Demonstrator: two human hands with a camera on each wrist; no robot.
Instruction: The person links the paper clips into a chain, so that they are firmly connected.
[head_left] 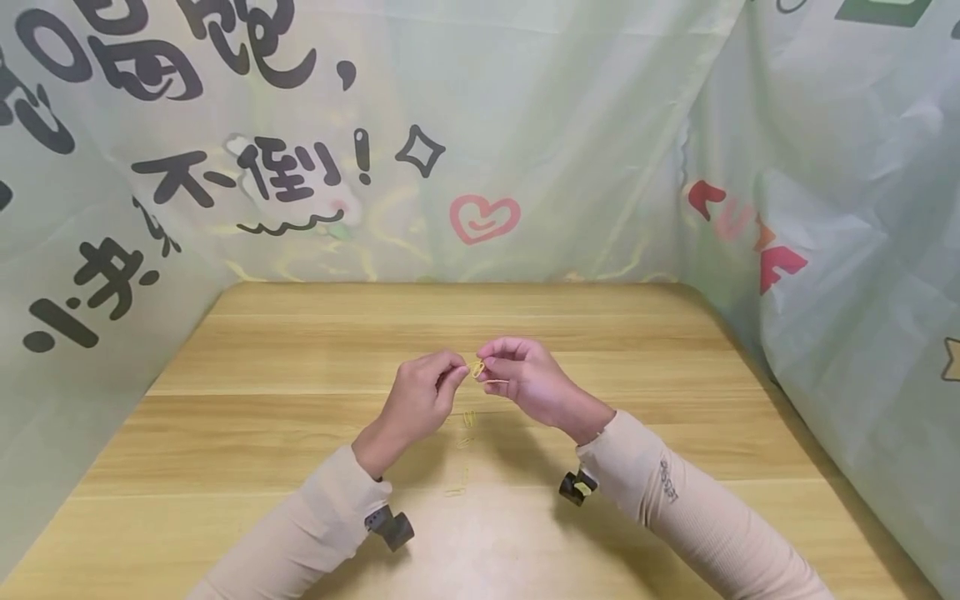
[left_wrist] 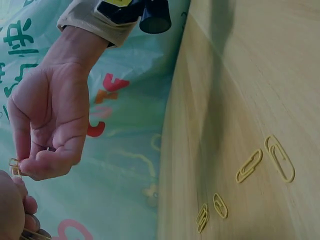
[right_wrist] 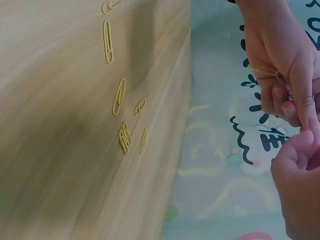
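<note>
A pale green printed curtain (head_left: 585,150) hangs at the back and down both sides, carrying big dark characters and, low in the middle, a pink heart (head_left: 484,219). Inside it spreads a wood-grain surface (head_left: 262,358), light and striped. Over this a person reaches in with two arms in beige sleeves (head_left: 705,512), a small black camera (head_left: 393,528) strapped at each wrist. The left hand (head_left: 420,392) and the right hand (head_left: 528,379) meet above the middle of the surface, fingertips nearly touching, each in a narrow pinch. Between them they hold small yellow paper clips (head_left: 477,369), up off the wood; whether these are hooked together I cannot tell. A thin yellow wire (right_wrist: 262,71) also shows at the left hand's fingers, its shape partly hidden. Below lie loose yellow clips (right_wrist: 119,96) in a ragged line toward the person, some touching, others apart.
</note>
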